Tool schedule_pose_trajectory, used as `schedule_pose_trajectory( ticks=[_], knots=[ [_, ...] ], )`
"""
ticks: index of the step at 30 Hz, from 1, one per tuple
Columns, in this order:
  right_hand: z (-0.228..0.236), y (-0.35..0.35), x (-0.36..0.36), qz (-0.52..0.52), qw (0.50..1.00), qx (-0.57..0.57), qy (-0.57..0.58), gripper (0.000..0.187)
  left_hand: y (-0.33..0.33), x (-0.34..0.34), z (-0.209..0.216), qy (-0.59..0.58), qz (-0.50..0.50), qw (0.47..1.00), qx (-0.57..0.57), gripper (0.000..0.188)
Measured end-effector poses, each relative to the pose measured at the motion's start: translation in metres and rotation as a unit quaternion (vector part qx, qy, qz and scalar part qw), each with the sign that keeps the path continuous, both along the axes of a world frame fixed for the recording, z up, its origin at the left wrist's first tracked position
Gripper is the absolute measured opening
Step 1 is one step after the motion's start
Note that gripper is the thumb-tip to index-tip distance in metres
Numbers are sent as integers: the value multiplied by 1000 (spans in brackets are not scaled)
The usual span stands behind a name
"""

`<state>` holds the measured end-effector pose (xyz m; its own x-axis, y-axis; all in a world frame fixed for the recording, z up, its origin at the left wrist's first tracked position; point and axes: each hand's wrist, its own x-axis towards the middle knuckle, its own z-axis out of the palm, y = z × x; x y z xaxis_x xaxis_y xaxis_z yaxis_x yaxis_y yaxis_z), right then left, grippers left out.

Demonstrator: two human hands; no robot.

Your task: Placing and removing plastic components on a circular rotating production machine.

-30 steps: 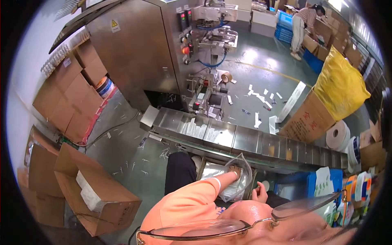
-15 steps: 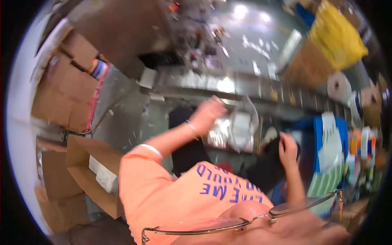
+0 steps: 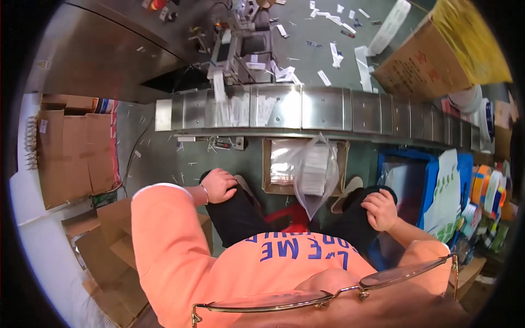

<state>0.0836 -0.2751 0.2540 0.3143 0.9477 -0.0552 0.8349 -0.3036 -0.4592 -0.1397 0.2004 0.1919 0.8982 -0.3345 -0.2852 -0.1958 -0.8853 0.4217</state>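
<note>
My left hand point(image 3: 220, 185) rests with its fingers laid over my left knee, and nothing is in it. My right hand point(image 3: 380, 210) lies on my right knee, also holding nothing, with its fingers draped over the dark trousers. Between my knees and the metal conveyor stands a small open carton point(image 3: 343, 159). Flat, shiny clear packets point(image 3: 283, 158) fill its left part. A large clear plastic bag point(image 3: 311, 205) with a stack of white pieces inside lies over its right part, one corner hanging past the near edge. Neither hand touches the carton.
The metal conveyor point(image 3: 327, 109) runs across in front, with white slips point(image 3: 236, 111) on its left part and a machine point(image 3: 240, 52) behind. A yellow-lined carton point(image 3: 421, 68) stands far right, a blue bin point(image 3: 429, 188) near right. Cardboard boxes point(image 3: 76, 150) line the left. Scraps litter the floor.
My left hand has come back from above the carton's left side to my left knee. My right hand has settled on my right knee. The view has shifted and is sharper.
</note>
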Motion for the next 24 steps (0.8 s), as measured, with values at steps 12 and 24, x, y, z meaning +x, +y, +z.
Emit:
schedule_pose_trajectory(
  ticks=[12, 24],
  knots=[
    [118, 181, -17, 33, 987, -157, 0, 15, 23, -66, 95, 80, 307, 948, 0, 26],
    [393, 555, -114, -58, 966, 224, 114, 9, 130, -246, 279, -120, 683, 715, -90, 21]
  ],
)
